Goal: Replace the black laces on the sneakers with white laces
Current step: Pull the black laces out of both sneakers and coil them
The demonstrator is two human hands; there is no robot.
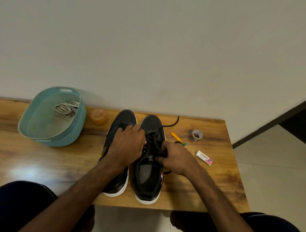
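While the pair of black sneakers stands side by side on the wooden table (43, 164), toes towards the wall, both hands work at the lacing. The left hand (128, 144) lies palm down across the upper of the left sneaker (124, 118). Its fingers bend down into the gap between the shoes, at the edge of the other shoe's eyelets; I cannot tell whether they grip anything there. The right hand (178, 158) is at the right sneaker (153, 122), where thumb and fingers pinch the black lace (154, 141) just beside the top of the tongue. That lace is still crossed through the eyelets of the right sneaker, and one loose end trails out past the toe and curls away to the right on the table. The lacing of the left sneaker is hidden under the hand.

The white laces (66, 109) lie in a loose bundle inside a teal basket (61, 142), which stands on the table to the left of the shoes, well apart from both hands. A small orange jar (98, 117) sits between the basket and the left sneaker's toe. To the right of the shoes lie a yellow marker (177, 138) with a green end, a roll of tape (196, 134) and a small white eraser box (203, 157). The person's knees in dark trousers show at the bottom edge.
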